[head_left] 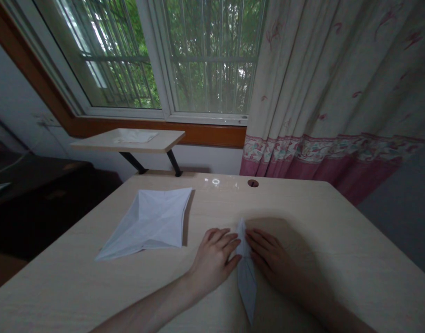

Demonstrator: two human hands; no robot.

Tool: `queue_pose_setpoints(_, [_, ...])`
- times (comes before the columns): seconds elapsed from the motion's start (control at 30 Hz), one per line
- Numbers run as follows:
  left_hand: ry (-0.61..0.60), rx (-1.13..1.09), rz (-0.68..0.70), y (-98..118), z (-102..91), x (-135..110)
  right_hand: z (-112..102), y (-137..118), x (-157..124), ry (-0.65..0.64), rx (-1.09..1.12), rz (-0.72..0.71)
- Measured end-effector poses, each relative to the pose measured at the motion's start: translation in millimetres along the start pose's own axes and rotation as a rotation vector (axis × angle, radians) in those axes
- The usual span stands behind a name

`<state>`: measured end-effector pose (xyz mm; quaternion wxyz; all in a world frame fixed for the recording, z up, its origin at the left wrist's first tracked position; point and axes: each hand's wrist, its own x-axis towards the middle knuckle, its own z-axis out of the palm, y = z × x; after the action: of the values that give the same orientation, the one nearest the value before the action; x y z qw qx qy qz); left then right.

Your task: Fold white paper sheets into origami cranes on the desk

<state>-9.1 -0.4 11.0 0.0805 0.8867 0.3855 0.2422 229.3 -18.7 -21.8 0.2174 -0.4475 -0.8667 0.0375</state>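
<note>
A narrow, diamond-shaped piece of folded white paper lies lengthwise on the table, its points toward and away from me. My left hand rests along its left edge, fingertips and thumb touching the paper with a gap between them. On the opposite edge, my right hand lies with fingers stretched out, their tips against the paper. Neither hand wraps round it. A larger folded paper dish with raised, pointed corners sits to the left, apart from both hands.
The pale wooden table has a round cable hole near its back edge. A small raised shelf at the back left bears another white paper piece. Behind are a barred window and a flowered curtain.
</note>
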Motion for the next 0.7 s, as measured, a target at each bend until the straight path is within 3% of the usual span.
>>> queue_pose_setpoints(0.3, [0.024,0.193,0.231,-9.2,1.6,3.9,-0.9,-2.1,0.3,0.092,0.063,0.026])
queue_pose_setpoints(0.5, [0.071,0.217,0.247,-8.5,3.4,5.2,-10.2,-9.4,3.3,0.149,0.118,0.172])
queue_pose_setpoints(0.7, [0.088,0.181,0.235,-6.8,2.5,4.6,-24.8,-18.5,9.9,0.052,0.256,0.154])
